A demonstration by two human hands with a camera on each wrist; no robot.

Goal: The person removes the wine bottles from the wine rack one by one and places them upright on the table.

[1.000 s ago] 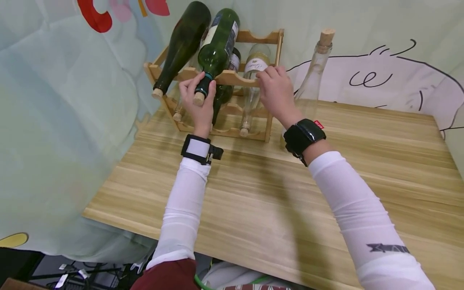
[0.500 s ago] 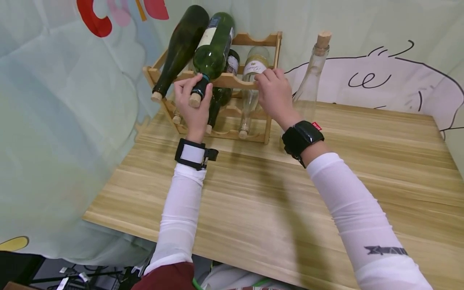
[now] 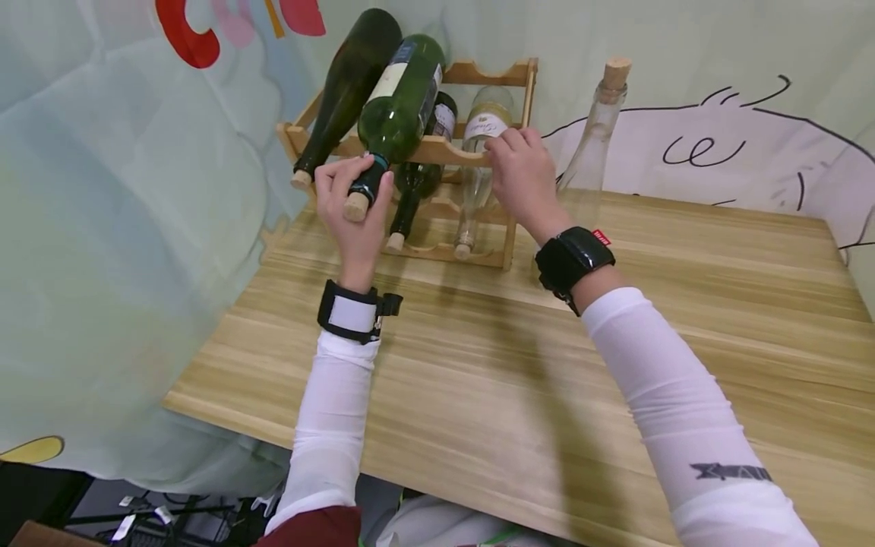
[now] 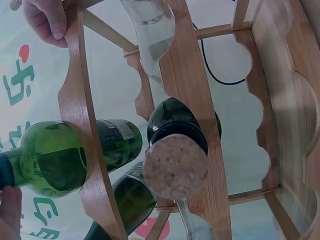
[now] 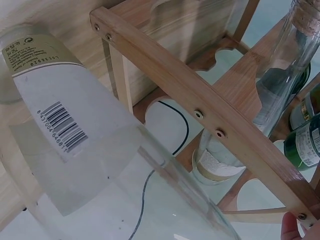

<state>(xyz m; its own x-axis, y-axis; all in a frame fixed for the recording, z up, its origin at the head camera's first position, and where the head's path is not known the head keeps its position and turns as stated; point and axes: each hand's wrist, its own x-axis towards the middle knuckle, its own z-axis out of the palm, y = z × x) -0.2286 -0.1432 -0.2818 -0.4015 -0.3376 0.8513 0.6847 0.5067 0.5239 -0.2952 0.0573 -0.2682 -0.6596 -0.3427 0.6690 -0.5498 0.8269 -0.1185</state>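
My left hand [image 3: 352,228] grips the dark neck of a corked green wine bottle [image 3: 395,121], just below its cork. The bottle slants across the top front rail of a wooden wine rack [image 3: 447,152], neck towards me. In the left wrist view, the green bottle [image 4: 52,157] crosses the rail, with a fingertip [image 4: 10,210] against its neck. With curled fingers, my right hand [image 3: 522,175] holds the right end of that rail. Only a fingertip of the right hand [image 5: 291,227] shows by the rack's corner in the right wrist view.
A dark corked bottle [image 3: 352,83] lies on the rack's upper left. The lower level holds another green bottle [image 3: 418,178] and a clear bottle [image 3: 476,190]. Right of the rack stands a tall clear corked bottle [image 3: 588,156] on the wooden table [image 3: 472,365]. Curtains hang behind.
The left hand has moved towards me and to the left, drawing the green bottle's neck farther forward past the rail. The right hand keeps its place on the rack.
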